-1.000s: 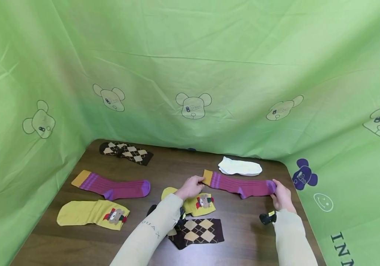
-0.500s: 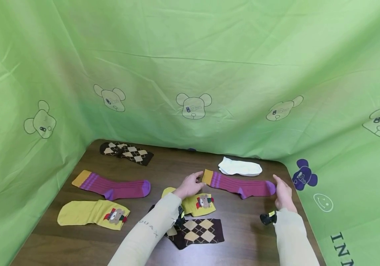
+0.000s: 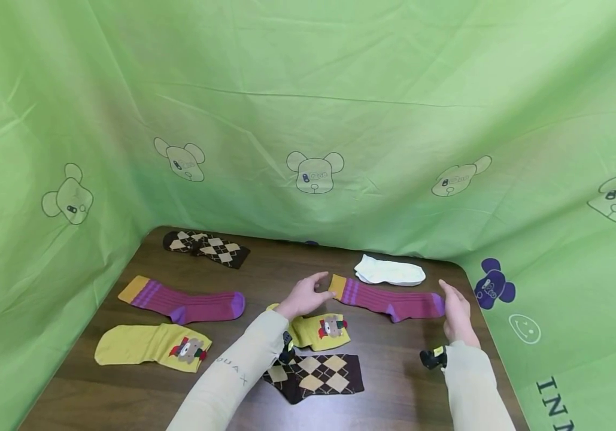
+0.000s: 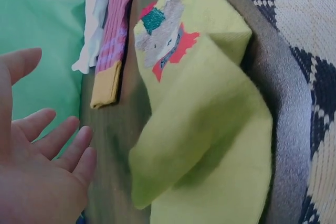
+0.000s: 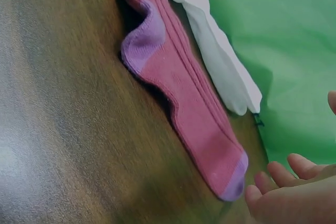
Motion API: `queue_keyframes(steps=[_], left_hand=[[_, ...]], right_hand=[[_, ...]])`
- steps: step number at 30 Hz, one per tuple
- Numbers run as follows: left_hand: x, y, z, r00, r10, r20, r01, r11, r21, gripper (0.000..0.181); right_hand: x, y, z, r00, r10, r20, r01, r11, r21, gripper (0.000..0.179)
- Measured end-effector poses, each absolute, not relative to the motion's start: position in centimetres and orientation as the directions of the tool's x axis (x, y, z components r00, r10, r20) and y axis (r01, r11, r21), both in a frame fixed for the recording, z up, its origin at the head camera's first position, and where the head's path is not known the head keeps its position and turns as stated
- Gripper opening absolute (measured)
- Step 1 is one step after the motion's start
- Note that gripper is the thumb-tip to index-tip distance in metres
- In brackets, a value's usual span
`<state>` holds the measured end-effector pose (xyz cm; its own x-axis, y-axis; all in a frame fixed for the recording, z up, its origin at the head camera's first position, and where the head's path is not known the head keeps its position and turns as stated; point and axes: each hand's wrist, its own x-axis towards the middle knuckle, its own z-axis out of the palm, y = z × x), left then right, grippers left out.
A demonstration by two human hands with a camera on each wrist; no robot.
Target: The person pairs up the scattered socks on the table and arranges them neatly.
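A big green cloth (image 3: 308,78) hangs behind and beside the brown wooden table (image 3: 388,395); it has creases and folds; five bear heads (image 3: 315,175) are drawn on it in thin dark lines; on the right there is a purple bear head (image 3: 491,286), with a white smiley face (image 3: 524,328) just below; under that, big dark letters (image 3: 551,395) start with "IN"; the table has round back corners.

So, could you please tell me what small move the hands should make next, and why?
I would probably move the left hand to the nearby yellow sock and unfold it: that sock lies folded over itself, while the purple sock between the hands is laid out lengthwise, and neither the left hand nor the right hand holds anything.
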<state>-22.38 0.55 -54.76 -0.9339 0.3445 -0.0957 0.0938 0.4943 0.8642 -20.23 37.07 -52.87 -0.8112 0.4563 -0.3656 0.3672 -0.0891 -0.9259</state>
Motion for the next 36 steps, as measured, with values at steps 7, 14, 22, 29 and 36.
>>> queue_keyframes(steps=[7, 14, 22, 29, 36], left_hand=[[-22.3, 0.1, -54.1, -0.938, 0.337, -0.084, 0.102, 0.500, 0.860, 0.075], [-22.3, -0.6, -54.1, -0.941, 0.332, -0.064, 0.113, 0.488, 0.865, 0.081], [-22.0, -1.4, -53.3, -0.942, 0.331, -0.062, 0.113, 0.483, 0.868, 0.086], [-21.8, -2.0, -53.1, -0.933, 0.357, -0.046, 0.142, 0.482, 0.865, 0.085], [-21.6, -2.7, -53.1, -0.933, 0.357, -0.043, 0.154, 0.503, 0.850, 0.090]], right_hand=[[-19.9, 35.9, -52.2, -0.832, 0.443, -0.334, 0.356, -0.035, -0.934, 0.090], [-19.6, 34.9, -51.6, -0.867, 0.401, -0.296, 0.362, 0.099, -0.927, 0.089], [-19.2, 34.2, -51.1, -0.912, 0.326, -0.249, 0.327, 0.211, -0.921, 0.089], [-19.0, 33.1, -50.4, -0.934, 0.264, -0.240, 0.312, 0.274, -0.910, 0.091], [-18.9, 31.8, -49.6, -0.951, 0.220, -0.217, 0.279, 0.306, -0.910, 0.089]])
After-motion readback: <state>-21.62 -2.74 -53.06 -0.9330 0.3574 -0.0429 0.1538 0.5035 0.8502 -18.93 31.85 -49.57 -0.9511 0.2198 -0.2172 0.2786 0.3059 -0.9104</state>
